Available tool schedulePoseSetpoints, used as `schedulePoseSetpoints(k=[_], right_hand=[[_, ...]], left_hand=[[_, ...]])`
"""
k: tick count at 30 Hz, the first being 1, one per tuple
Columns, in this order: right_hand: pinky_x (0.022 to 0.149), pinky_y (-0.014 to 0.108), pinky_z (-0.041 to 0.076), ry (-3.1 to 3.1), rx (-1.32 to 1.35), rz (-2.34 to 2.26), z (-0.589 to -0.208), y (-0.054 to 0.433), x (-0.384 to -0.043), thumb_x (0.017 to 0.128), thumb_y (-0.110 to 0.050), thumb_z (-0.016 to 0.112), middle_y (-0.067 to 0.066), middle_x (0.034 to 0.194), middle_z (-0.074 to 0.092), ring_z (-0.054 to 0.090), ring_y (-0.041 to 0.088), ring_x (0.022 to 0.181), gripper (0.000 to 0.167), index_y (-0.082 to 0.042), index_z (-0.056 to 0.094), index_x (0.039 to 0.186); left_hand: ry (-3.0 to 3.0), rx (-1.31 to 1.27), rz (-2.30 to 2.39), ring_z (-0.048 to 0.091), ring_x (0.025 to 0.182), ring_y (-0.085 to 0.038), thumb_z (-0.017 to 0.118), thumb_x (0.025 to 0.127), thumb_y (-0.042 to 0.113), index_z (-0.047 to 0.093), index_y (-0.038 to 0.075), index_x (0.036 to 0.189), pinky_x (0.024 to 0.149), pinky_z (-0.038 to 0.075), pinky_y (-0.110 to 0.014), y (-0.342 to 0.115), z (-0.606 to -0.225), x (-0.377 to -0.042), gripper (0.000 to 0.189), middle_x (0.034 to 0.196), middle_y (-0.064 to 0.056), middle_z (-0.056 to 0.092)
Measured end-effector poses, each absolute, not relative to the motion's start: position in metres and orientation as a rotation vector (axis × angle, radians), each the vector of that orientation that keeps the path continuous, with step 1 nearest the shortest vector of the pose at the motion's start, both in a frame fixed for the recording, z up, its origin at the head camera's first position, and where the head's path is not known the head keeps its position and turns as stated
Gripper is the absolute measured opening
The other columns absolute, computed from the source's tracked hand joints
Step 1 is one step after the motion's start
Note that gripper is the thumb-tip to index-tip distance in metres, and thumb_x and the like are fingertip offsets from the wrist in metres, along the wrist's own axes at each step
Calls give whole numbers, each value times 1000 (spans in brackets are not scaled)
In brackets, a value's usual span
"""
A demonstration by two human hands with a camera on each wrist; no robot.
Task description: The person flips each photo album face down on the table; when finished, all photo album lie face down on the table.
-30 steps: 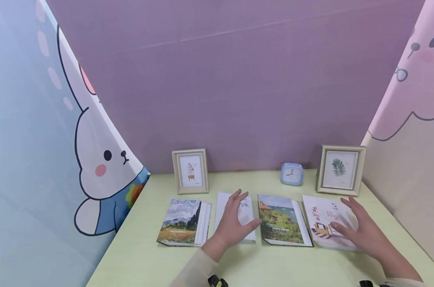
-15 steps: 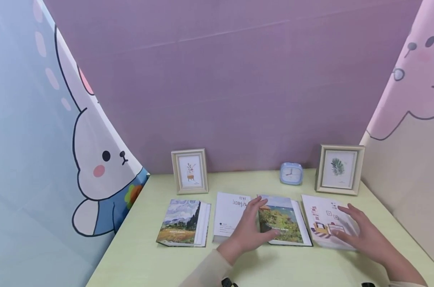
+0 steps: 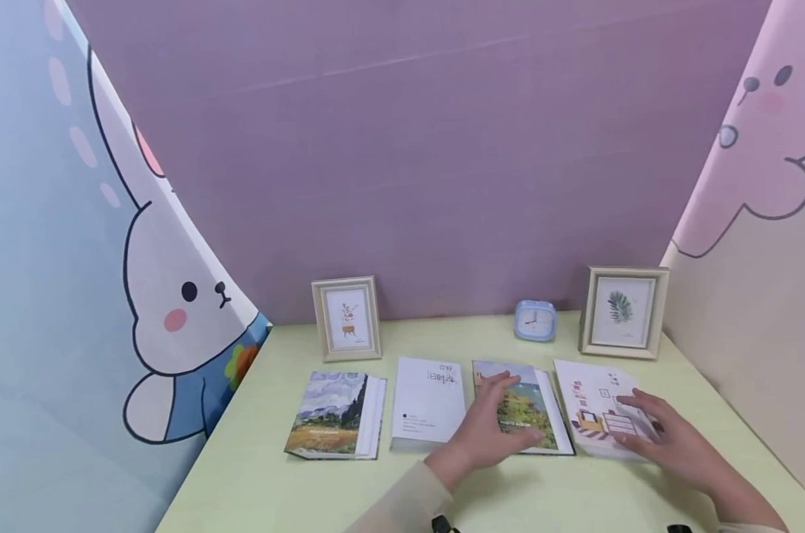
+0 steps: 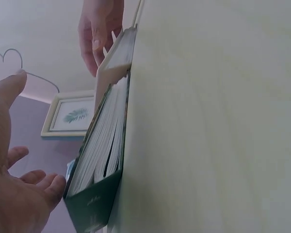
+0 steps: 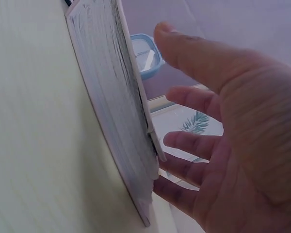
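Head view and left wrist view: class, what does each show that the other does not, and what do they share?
Only the head view: the potted-plant frame, the wheat-field album and the rabbit drawing.
Only the left wrist view: the dark green spine of the garden-cover album.
Both: that album, the pale pink album, the leaf-print frame, the table, the left hand and the right hand.

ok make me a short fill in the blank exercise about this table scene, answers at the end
1. Exactly ____ books lie in a row on the table.
2. The rightmost book is nearest to the person's ____ hand.
3. A small blue ____ stands between the two picture frames.

Missing words: four; right; clock
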State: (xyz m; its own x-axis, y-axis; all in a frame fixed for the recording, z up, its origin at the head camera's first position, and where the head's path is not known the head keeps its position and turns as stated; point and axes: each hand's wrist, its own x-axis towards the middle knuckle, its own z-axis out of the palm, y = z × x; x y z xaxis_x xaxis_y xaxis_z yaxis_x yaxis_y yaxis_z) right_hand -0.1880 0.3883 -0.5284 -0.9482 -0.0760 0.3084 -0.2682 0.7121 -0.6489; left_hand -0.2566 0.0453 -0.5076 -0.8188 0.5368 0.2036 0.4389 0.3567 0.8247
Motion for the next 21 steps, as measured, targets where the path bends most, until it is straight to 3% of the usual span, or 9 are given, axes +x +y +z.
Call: schedulePoseSetpoints(k=[1,3,4,6,8,10,12,15,21], right_hand=[[114,78,20,-2658,271,1067,-529,388,-188,86,-19,87,41,155,35,35,70,131,64,-3,59,141],[126,51,15,-2647,276,1055,-531,388,-189,85,-19,88,40,154,37,37,68,131,62,-4,60,139],[126,35,12,-2642,280,1046,-531,388,-189,85,-18,88,40,153,38,38,67,131,61,-4,61,139],[113,10,7,-2637,282,1026,-532,389,-190,85,-19,88,39,152,40,40,66,131,61,-4,62,138],[104,2,5,-2638,279,1013,-533,389,-190,85,-19,88,39,151,42,41,65,130,60,-5,63,137],[120,19,13,-2642,272,1015,-533,389,-190,84,-19,89,39,149,43,42,65,130,60,-4,63,136],[124,51,23,-2648,264,1019,-532,389,-190,83,-20,89,39,148,44,42,66,129,59,-3,65,134],[100,82,32,-2653,258,1037,-531,389,-190,82,-19,90,39,146,45,41,67,128,58,-1,66,132],[96,82,35,-2668,246,1023,-530,388,-189,83,-21,89,38,145,47,42,67,127,57,0,67,131]], left_hand=[[2502,901,1465,34,151,-29,81,88,53,35,31,162,116,38,-63,47,-508,-256,89,170,3,26],[2501,893,1462,37,149,-27,81,87,55,36,33,161,115,39,-62,51,-509,-256,89,170,5,26],[2503,891,1461,38,149,-27,81,87,55,36,33,161,115,40,-61,53,-509,-255,89,170,5,27],[2501,900,1456,39,148,-25,81,88,55,37,32,161,115,41,-58,57,-510,-255,88,169,4,28],[2495,907,1455,39,148,-25,80,88,55,37,32,160,115,42,-56,62,-511,-255,87,169,4,29],[2483,913,1457,42,145,-24,80,88,54,38,32,160,114,44,-53,66,-511,-255,86,168,3,30],[2477,903,1456,45,141,-22,81,88,53,39,32,159,112,46,-50,69,-511,-254,86,167,5,31],[2469,877,1458,51,133,-17,82,87,52,41,31,158,107,51,-43,74,-511,-254,85,164,9,34],[2504,838,1428,55,126,-13,84,86,49,44,32,156,103,53,-38,81,-512,-253,82,160,11,39]])
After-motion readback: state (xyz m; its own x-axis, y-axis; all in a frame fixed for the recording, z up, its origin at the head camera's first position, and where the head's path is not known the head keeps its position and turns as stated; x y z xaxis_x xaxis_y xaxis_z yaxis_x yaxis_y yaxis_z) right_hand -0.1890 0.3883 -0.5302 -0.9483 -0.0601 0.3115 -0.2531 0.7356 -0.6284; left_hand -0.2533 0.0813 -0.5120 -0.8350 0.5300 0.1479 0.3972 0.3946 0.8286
